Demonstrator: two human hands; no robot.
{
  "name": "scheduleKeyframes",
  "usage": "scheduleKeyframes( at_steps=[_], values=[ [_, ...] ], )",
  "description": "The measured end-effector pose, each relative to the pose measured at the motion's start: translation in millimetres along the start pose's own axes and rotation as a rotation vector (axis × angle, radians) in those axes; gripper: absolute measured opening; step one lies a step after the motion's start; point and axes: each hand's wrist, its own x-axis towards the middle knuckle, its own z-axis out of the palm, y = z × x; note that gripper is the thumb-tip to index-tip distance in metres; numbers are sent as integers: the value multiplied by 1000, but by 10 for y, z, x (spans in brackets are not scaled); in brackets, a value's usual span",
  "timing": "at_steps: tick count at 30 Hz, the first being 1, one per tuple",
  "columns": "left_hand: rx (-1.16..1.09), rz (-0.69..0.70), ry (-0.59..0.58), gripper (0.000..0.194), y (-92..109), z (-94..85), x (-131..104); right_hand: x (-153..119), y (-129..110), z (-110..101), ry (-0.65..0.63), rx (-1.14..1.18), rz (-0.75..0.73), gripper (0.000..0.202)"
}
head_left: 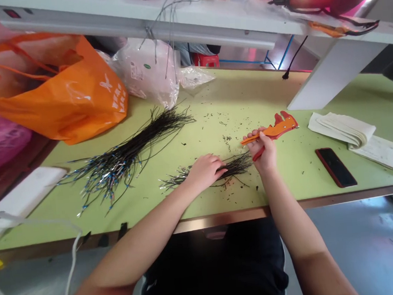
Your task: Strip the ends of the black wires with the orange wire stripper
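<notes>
- Head view: the right hand (265,150) has its grip closed around an orange-and-red wire stripper (280,127), the handles spread apart, so the tool is carried rather than squeezed.
- The stripper's head points to the right, away from the wires, which suggests it is parked in the palm to keep it handy while the other hand works.
- The left hand (203,170) lies palm down across the smaller bundle of black wires (238,164), fingers bent over it; its grip is partly curled, and I cannot tell whether any strand is pinched.
- That bundle lies on the counter (260,87) near its front edge, directly before the person, probably for short reach; its silvery ends face left.
- A larger bundle of black wires (149,138), with blue and silvery ends, lies farther left, apart from the smaller one, likely to keep the two lots from mixing.
- Dark scraps (228,138) are scattered around and beyond the hands, too small to identify surely.
- A phone (336,167) and folded sheets (346,127) sit to the right, and an orange bag (79,102) stands at the left, all clear of the wires, presumably to leave working room.
</notes>
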Motion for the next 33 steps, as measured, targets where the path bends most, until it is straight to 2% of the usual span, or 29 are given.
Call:
scheduleKeyframes(
  at_steps=[9,15,26,33],
  values=[
    [-89,98,53,21,8,44,-119,12,-116,-8,102,18,-67,13],
    [-104,132,105,10,-4,96,-125,-3,-138,23,137,45,-39,9],
    [-73,125,56,11,2,81,-130,26,-103,-1,161,24,-17,8],
    [-196,59,90,20,24,70,-134,56,-118,-26,190,44,-18,6]
  ],
)
